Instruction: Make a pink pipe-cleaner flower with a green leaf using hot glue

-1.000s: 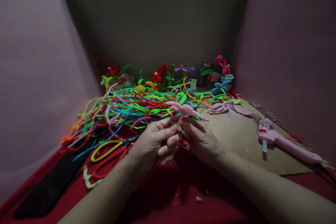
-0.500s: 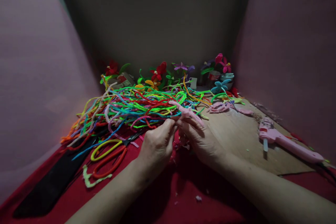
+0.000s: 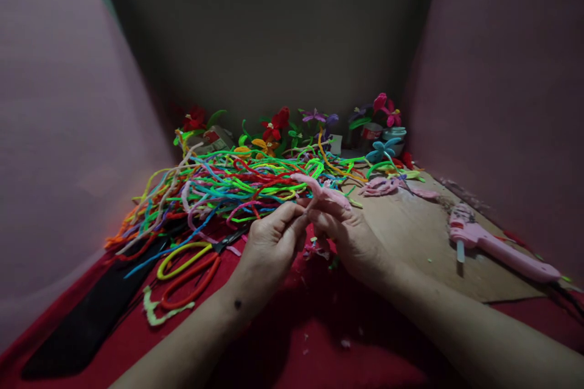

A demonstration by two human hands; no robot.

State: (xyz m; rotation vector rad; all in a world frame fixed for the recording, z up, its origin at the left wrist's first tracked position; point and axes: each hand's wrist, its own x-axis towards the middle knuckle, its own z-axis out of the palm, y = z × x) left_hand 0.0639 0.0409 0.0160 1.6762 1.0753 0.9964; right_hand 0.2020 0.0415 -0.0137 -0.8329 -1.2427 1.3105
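A pale pink pipe-cleaner flower [image 3: 325,192] with spread petals points up and away from me, above the front of the pile. My left hand [image 3: 279,237] pinches its narrow base between thumb and fingers. Close beside it, my right hand [image 3: 344,234] grips the same base from the right, its fingers curled under the petals. The fingertips of both hands nearly meet there, and they hide most of the stem. Behind the hands lies a tangled heap of coloured pipe cleaners [image 3: 255,176].
Scissors [image 3: 187,261] with yellow and red handles lie left, by a black strip [image 3: 77,328]. A pink glue gun [image 3: 502,249] rests on a cardboard sheet [image 3: 410,237] at right. Finished flowers [image 3: 276,124] line the back. Pink pipe-cleaner loops [image 3: 381,186] sit on the cardboard.
My left hand has rolled, so its thumb now lies along the flower's base. The pink flower has turned slightly, its petals shifting a little. My right hand has barely moved.
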